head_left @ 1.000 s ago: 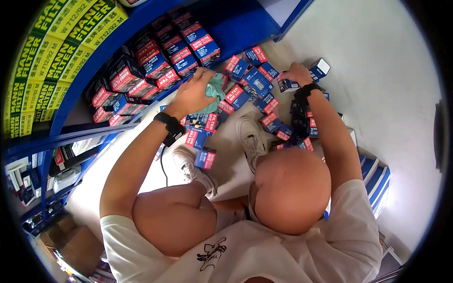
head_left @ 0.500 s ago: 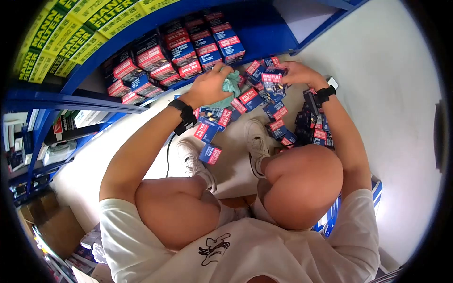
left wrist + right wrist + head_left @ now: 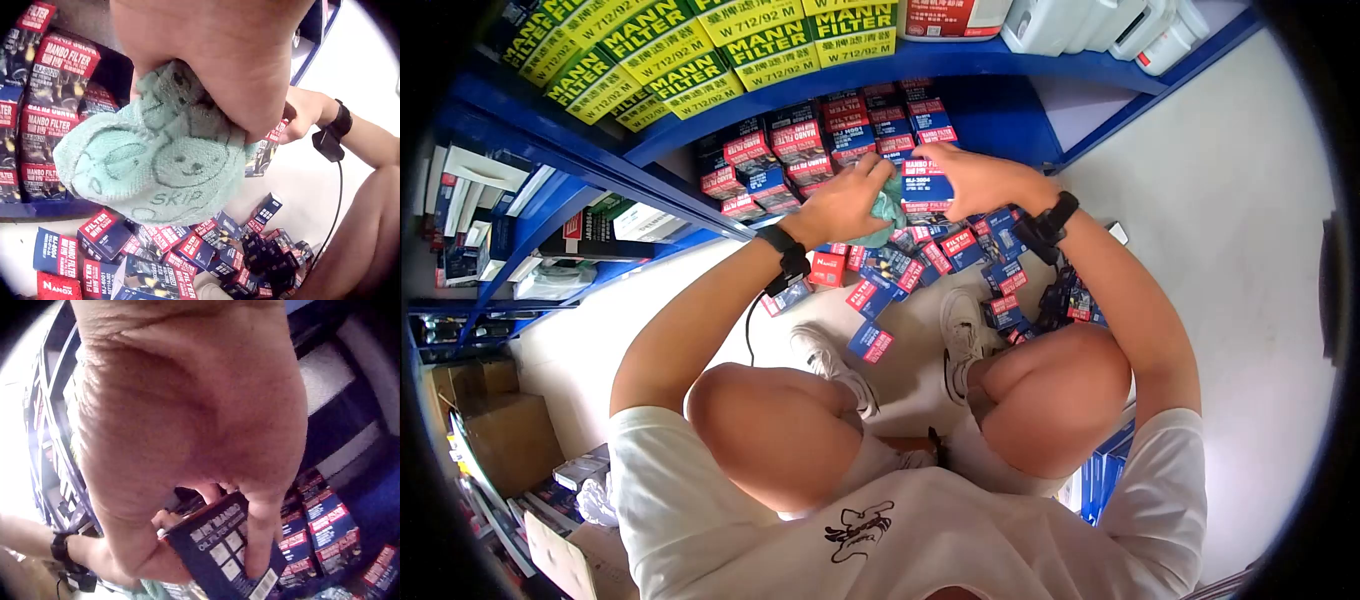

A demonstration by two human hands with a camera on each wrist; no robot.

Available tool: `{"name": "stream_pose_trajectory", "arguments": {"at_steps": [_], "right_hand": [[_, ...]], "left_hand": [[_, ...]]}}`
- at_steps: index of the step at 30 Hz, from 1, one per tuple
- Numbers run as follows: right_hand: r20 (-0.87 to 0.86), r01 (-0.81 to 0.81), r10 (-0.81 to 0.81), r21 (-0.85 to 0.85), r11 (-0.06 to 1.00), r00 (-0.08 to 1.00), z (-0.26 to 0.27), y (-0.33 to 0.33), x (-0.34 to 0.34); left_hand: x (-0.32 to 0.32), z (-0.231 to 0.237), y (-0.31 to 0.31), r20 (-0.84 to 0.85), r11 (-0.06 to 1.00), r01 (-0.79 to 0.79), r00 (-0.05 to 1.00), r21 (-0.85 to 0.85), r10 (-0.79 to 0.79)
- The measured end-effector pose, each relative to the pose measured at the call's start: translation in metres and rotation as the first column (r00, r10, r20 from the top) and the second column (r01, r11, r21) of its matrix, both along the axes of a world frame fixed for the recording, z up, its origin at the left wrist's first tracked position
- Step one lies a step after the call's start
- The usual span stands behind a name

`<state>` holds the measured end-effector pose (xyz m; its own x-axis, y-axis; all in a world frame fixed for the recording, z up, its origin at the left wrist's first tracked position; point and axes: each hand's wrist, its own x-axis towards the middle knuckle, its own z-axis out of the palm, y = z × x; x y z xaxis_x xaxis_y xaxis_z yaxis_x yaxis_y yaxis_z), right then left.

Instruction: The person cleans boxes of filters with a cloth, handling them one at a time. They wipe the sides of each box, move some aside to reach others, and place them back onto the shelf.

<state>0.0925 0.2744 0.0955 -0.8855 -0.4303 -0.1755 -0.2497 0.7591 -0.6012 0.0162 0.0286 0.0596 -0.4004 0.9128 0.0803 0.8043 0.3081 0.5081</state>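
Observation:
My left hand (image 3: pixel 850 202) grips a mint-green towel (image 3: pixel 187 169) printed with a bear face and the word SKIP, which hangs bunched below the palm. Right beside it, my right hand (image 3: pixel 992 186) holds a blue and red oil filter box (image 3: pixel 926 186) between thumb and fingers, in front of the lower shelf. In the right wrist view a barcode shows on the box's side, and fingers of the left hand are right behind it. Stacked filter boxes (image 3: pixel 800 150) fill the left and middle of that blue shelf. More such boxes (image 3: pixel 870 342) lie scattered over the floor.
Yellow-green MANN filter boxes (image 3: pixel 765 60) and white jugs (image 3: pixel 1060 25) stand on the shelf above. The person squats with white shoes (image 3: pixel 962 325) close to the loose boxes. A cable (image 3: pixel 750 330) runs down from the left wrist. Cardboard boxes (image 3: pixel 510 440) stand at the left.
My right hand has lifted the filter box from the pile at the right and brought it left, beside the towel. The left hand still holds the towel. The head view now shows more upper shelf.

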Motion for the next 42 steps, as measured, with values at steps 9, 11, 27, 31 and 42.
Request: {"name": "stream_pose_trajectory", "arguments": {"at_steps": [9,11,27,31,42], "right_hand": [[-0.206,0.087,-0.080,0.026,0.996,0.975,-0.019,-0.047,-0.022],[-0.268,0.024,-0.032,-0.034,0.999,0.963,-0.028,-0.049,-0.024],[-0.296,0.058,-0.066,-0.036,0.998,0.953,-0.029,-0.069,-0.016],[-0.271,0.044,-0.048,-0.021,0.999,0.961,-0.025,-0.066,-0.016],[-0.331,0.011,-0.016,-0.014,1.000,0.944,-0.036,-0.054,-0.018]], "left_hand": [[-0.003,0.024,-0.020,-0.138,0.996,-0.088,0.987,-0.033,0.083],[-0.001,0.025,-0.023,-0.171,0.992,-0.090,0.982,-0.086,0.074],[0.013,0.030,-0.033,-0.265,0.980,-0.196,0.948,-0.045,0.177],[0.015,0.032,-0.029,-0.234,0.971,-0.213,0.955,-0.105,0.184],[0.012,0.018,-0.018,-0.198,0.975,-0.209,0.961,-0.076,0.190]]}}
